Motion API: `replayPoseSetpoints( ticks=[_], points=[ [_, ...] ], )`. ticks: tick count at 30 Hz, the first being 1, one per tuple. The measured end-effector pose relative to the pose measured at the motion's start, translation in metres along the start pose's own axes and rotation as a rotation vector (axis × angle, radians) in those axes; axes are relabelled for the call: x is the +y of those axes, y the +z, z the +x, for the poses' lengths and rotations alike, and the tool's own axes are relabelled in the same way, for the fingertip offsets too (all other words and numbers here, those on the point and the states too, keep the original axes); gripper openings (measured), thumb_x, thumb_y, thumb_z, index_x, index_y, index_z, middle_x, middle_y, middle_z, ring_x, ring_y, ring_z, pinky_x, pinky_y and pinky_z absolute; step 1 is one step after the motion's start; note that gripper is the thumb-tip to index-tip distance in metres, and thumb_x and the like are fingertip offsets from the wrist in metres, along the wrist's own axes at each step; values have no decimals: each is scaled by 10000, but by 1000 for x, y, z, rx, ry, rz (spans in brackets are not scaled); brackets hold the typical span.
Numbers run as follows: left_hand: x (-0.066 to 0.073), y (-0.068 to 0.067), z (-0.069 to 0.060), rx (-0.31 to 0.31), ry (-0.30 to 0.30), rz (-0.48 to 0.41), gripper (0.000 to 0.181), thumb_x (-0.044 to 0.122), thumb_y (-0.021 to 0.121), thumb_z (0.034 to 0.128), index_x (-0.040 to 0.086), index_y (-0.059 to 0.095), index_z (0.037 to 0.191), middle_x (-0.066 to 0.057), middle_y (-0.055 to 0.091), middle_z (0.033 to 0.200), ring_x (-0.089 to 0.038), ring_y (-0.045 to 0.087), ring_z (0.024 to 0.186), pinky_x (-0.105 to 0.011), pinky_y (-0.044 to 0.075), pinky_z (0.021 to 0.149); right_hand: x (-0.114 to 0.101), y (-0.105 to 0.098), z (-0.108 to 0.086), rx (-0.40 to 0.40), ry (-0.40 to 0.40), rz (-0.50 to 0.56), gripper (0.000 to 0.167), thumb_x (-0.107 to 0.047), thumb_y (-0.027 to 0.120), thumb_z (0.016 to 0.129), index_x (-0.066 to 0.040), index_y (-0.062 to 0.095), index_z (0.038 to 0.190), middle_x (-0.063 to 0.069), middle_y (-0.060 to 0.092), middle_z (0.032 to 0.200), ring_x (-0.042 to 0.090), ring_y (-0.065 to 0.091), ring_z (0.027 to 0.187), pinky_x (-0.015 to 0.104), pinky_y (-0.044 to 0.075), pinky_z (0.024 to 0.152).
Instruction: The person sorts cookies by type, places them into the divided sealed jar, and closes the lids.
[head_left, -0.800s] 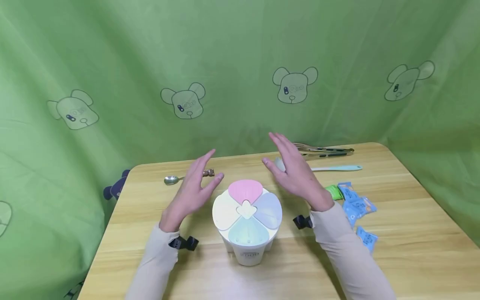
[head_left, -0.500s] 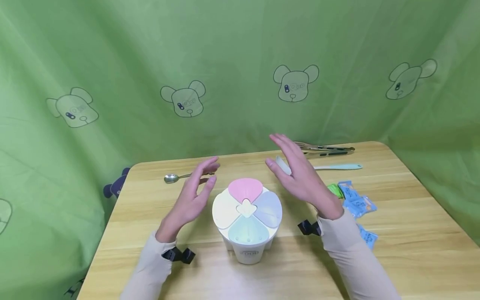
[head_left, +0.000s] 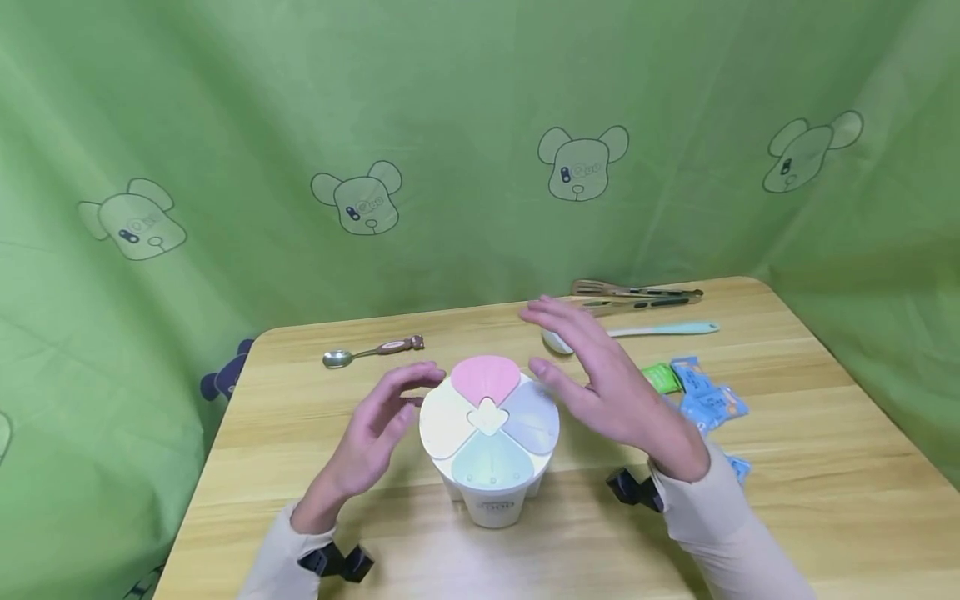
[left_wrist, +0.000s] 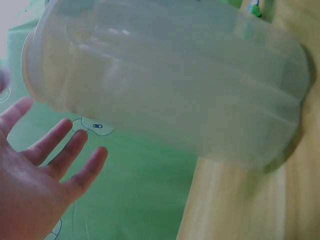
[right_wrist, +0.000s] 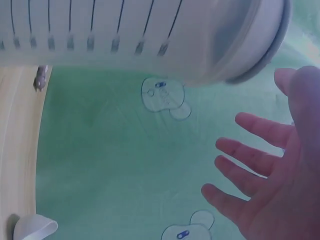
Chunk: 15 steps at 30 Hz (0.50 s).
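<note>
A translucent multi-compartment storage canister (head_left: 497, 507) stands upright on the table, its petal-shaped lids pink, lavender, teal and cream around a white centre knob. At its left side is my left hand (head_left: 367, 437), fingers loosely bent near the cream lid (head_left: 447, 419). In the left wrist view those fingertips (left_wrist: 95, 159) appear apart from the canister wall (left_wrist: 175, 95). To its right, my right hand (head_left: 611, 396) hovers with fingers spread and extended. Dark graduation lines run along the canister side (right_wrist: 100, 30) in the right wrist view, with a gap between it and the right fingers (right_wrist: 225, 200).
A spoon with a brown bear-ended handle (head_left: 395, 345) lies behind on the left. At the back right are metal tongs (head_left: 637, 293) and a ladle with a mint handle (head_left: 678, 328). Blue packets (head_left: 708, 404) and a green packet (head_left: 663, 378) lie on the right.
Both hands have come down to the level of the canister's lids. My left hand has shifted toward the near side, uncovering the spoon's handle. The canister has stayed in place.
</note>
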<state>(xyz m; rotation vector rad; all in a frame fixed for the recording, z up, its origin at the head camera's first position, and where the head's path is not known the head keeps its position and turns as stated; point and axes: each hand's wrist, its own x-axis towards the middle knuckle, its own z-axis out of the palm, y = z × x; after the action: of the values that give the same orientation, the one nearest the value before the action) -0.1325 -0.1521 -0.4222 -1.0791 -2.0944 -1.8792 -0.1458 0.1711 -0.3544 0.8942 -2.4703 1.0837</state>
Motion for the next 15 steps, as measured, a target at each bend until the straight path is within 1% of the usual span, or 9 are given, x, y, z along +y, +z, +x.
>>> replayPoseSetpoints(
  ticks=[2,4,5,8,11,13,15],
  points=[
    [1,0,-6,-45,9,-18,543,-26,604,1024,-67,473,1549,-261,557,1551,-152,578,1439,-336,558,1184,-5,1,-4,2,-32,8,575,-146,715,1033,-152,558,1586,89,500,1691,321,418,1609,644,404,1293],
    [1,0,-11,-79,18,-22,685,-7,720,936,-56,460,1567,-217,530,1599,-154,547,1475,-349,547,1197,-8,3,-6,10,-68,15,549,-114,740,1006,-149,608,1538,93,539,1656,310,468,1574,610,437,1280],
    [1,1,-13,-91,20,-23,759,-3,768,885,-49,456,1575,-202,514,1620,-157,533,1491,-354,541,1203,-10,4,-8,11,-84,20,531,-104,751,996,-150,633,1511,86,562,1635,300,489,1558,570,444,1287],
    [1,2,-17,-114,28,-15,914,-2,855,767,-26,453,1588,-193,484,1652,-165,513,1512,-372,542,1202,-11,10,-12,28,-155,39,471,-82,777,957,-144,707,1418,91,634,1553,288,548,1503,448,408,1333],
    [2,3,-20,-122,4,-3,947,-9,895,742,10,469,1587,-215,464,1662,-171,514,1516,-390,537,1212,-14,14,-16,27,-222,60,453,-82,795,930,-146,735,1375,89,673,1496,286,578,1467,321,386,1334],
    [3,3,-21,-124,-25,8,944,-15,914,741,37,486,1580,-215,453,1667,-170,516,1515,-397,533,1219,-18,16,-19,19,-256,78,448,-90,797,926,-155,741,1366,94,685,1476,286,586,1459,288,391,1323],
    [4,4,-21,-125,-53,22,928,-23,921,749,56,499,1572,-205,449,1668,-173,514,1518,-413,526,1230,-22,18,-22,4,-284,100,428,-110,797,948,-154,737,1369,96,693,1460,290,593,1455,279,409,1311]
  ],
)
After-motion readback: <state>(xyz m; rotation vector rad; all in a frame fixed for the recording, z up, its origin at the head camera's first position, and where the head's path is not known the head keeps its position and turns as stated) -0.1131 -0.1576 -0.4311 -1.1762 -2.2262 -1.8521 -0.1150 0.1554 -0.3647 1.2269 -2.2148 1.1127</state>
